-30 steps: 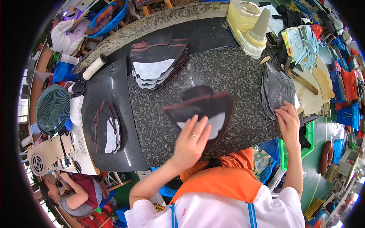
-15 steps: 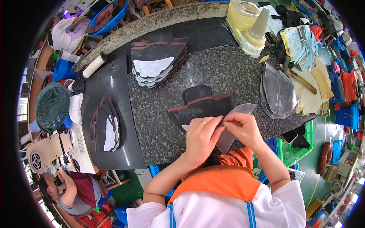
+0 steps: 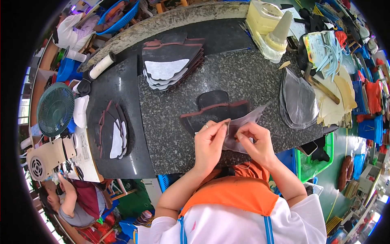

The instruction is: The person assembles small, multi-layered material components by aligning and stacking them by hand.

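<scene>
Left hand (image 3: pixel 210 142) and right hand (image 3: pixel 256 142), each grip pinched on a translucent sheet (image 3: pixel 248 118), speckled dark surface (image 3: pixel 166 130), stacked pieces (image 3: pixel 172 54), fan (image 3: pixel 55 109), green floor (image 3: pixel 342 142)

- I looked down from the left one of two head-worn fisheye cameras, picture upright and unmirrored.
- My view sat close: the left hand (image 3: pixel 209 143) and right hand (image 3: pixel 258 143) showed just below the frame's centre, the white shirt (image 3: pixel 235 223) along the bottom.
- I faced outward over the speckled worktop (image 3: pixel 166 122), with a pale ledge (image 3: pixel 178 18) beyond it at the top.
- The lens bent that ledge into an arc.
</scene>
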`<state>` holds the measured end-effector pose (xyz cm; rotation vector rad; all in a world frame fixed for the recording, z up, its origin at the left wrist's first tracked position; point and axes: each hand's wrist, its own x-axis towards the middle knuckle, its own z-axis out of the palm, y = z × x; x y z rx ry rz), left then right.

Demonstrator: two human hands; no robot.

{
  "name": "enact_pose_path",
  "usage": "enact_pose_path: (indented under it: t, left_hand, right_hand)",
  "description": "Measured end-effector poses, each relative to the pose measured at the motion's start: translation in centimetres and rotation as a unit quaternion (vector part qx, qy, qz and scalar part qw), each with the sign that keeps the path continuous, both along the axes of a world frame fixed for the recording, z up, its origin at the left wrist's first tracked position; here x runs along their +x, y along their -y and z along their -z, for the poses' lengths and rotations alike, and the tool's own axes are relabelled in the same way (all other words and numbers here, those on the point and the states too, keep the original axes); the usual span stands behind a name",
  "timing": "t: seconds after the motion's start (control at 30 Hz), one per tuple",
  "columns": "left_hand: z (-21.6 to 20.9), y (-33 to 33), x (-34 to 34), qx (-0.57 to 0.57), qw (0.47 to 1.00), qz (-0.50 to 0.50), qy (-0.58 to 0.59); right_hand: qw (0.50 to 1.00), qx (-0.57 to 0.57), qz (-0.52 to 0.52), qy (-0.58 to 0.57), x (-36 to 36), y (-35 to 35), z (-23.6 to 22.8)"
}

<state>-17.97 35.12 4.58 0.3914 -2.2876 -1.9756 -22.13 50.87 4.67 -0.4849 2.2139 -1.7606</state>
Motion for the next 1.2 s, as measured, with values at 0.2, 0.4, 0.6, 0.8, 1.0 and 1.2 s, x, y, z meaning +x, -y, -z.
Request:
enact_pose_path:
  t: [0.2,0.4,0.6,0.8,1.0,1.2]
  left_hand:
    - [-1.1,0.6,0.4,0.162,0.985,-0.020,0.056]
    - [-0.4,2.0,-1.8,-0.003,0.992,-0.076,-0.105]
    - [-2.3,-2.5,-1.1,-0.025,0.980,-0.082,-0.179]
    - [0.2,6.4,-1.8,0.438,0.890,-0.113,0.055]
    - [-3.8,2.4,-0.2,0.067,0.988,0.134,-0.033]
    - [-2.9,2.4,3.2,-0.097,0.981,-0.050,-0.158]
  right_hand:
    - [0.993,0.047,-0.005,-0.109,-0.2,-0.5,0.8]
    - [0.922,0.097,-0.012,-0.374,1.6,1.0,0.5]
    - [0.956,-0.179,0.223,0.070,0.4,4.5,-1.2]
    - [0.896,0.407,0.007,-0.180,-0.5,-7.7,1.1]
    - [0.954,0.174,-0.198,0.144,-0.6,-4.8,-4.5]
    - [0.715,-0.437,-0.030,0.545,0.7,-2.0,-1.2]
